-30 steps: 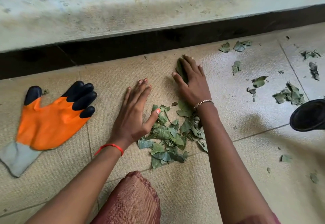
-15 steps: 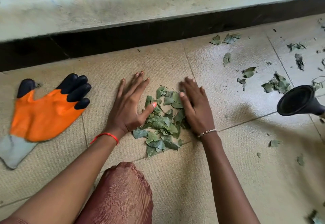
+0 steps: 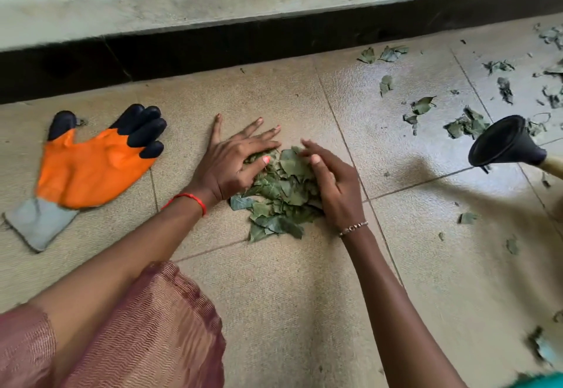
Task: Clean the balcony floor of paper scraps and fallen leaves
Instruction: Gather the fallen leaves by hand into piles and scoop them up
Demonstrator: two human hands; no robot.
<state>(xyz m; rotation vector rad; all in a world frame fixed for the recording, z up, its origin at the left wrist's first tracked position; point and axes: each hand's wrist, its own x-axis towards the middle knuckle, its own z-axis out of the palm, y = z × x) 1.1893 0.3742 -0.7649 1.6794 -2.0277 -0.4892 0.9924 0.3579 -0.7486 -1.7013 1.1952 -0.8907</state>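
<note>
leaf pile between left hand and right hand, touching both

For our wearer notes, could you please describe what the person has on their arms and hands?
Both forearms are bare, and neither hand is gloved. The left hand has a thin red thread at its wrist and a pink-painted thumbnail. The right hand has a slim beaded metal bracelet at its wrist.
</note>
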